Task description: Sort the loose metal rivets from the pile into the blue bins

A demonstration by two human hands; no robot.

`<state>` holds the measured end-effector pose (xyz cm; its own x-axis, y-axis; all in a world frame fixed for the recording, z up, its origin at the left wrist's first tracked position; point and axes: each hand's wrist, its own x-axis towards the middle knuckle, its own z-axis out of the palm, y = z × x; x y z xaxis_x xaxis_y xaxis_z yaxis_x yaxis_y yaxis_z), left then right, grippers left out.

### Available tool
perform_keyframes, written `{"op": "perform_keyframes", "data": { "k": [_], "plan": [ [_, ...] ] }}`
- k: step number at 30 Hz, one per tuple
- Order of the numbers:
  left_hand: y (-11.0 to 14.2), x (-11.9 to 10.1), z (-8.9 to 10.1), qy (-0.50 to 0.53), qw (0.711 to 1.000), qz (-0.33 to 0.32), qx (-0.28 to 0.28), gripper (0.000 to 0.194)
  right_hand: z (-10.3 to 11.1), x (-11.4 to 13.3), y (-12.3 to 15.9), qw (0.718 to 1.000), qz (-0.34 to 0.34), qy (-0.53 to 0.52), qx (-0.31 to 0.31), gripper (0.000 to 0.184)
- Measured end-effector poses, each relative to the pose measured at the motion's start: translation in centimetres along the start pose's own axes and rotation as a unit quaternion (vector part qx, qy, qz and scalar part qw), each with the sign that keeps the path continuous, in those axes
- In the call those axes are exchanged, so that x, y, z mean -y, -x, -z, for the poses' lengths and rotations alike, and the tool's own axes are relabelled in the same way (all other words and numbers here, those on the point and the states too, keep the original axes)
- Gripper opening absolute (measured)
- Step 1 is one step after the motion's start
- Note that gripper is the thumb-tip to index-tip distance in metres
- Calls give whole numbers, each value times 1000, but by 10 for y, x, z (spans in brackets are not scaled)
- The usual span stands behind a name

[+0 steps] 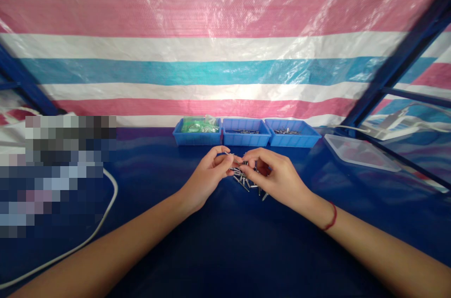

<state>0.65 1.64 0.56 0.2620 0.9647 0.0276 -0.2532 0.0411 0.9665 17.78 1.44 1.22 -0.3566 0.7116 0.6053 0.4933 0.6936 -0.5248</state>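
Observation:
A small pile of slim silver fasteners that look like blind rivets (241, 179) lies on the dark blue table, partly behind my fingers. Just over the pile, my left hand (210, 170) is closed in a pinch on a thin silver fastener (229, 153), likely one of these rivets. My right hand (276, 172) meets it from the other side, thumb and fingertips curled together around small metal pieces (245, 163). Its fingertips almost touch those of the left hand, and exactly how many pieces it holds is hidden.
Behind my hands, three blue bins stand in a row: the left bin (197, 139) holds a green-tinted plastic bag, while the middle bin (245, 140) and right bin (296, 141) hold metal fasteners. A clear plastic lid (359, 151) lies at right; a white cable (114, 190) curves at left.

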Motion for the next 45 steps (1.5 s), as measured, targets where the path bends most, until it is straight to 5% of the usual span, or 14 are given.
{"op": "perform_keyframes", "data": {
  "k": [23, 31, 41, 45],
  "plan": [
    [2, -4, -3, -24, 1000, 2, 14, 31, 4, 4, 2, 998, 54, 19, -6, 9],
    [4, -7, -3, -134, 984, -116, -16, 21, 4, 2, 1, 1000, 1, -16, -25, 9],
    [8, -10, -2, -226, 958, -175, -13, 18, 0, 2, 3, 991, -59, -109, 41, 16],
    [5, -7, 2, -262, 946, -188, -19, 31, -2, -8, -3, 965, -154, -213, -19, 22]
  ]
}}
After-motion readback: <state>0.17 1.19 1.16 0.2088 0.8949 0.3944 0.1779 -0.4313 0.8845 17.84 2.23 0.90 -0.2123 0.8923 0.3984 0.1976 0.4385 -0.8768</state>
